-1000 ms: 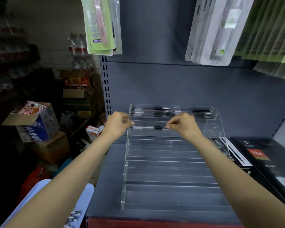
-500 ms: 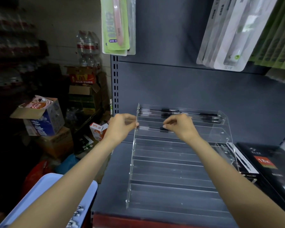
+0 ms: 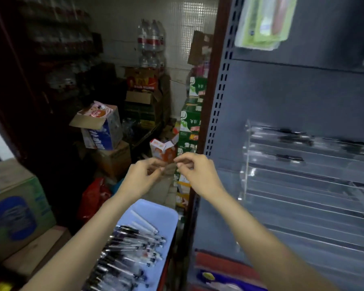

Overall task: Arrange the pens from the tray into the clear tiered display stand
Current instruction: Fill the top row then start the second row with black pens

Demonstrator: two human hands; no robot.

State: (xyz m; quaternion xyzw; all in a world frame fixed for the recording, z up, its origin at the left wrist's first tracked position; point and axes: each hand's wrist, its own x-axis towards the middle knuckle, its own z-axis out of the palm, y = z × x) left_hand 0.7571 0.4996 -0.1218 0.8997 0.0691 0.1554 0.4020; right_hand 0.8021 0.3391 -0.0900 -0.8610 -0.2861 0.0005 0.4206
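Held the fingers [image 3: 156, 165] of the left hand [image 3: 141, 178] curled inward, thumb close to the forefinger. Faced them toward the fingers [image 3: 185, 160] of the right hand [image 3: 200, 175], likewise curled in a pinching pose, the tips of both hands nearly meeting. Could not tell through the blur whether anything small was pinched between them or whether they gripped nothing. Hovered with both hands in the air above the far end of the pale blue tray [image 3: 164, 211], left of the shelf's upright. Saw the pens [image 3: 130, 248] heaped in the tray's near part, dark grips and clear barrels lying at mixed angles. Found the clear tiered display stand [image 3: 303, 198] well to the right on the grey shelf [image 3: 216, 232], with several pens in the top tier [image 3: 286, 132] and one pen in the second tier [image 3: 288, 158]. Noted, beyond the hands, an orange carton [image 3: 164, 151], a red bag [image 3: 93, 196] and stacked cardboard boxes [image 3: 105, 131].
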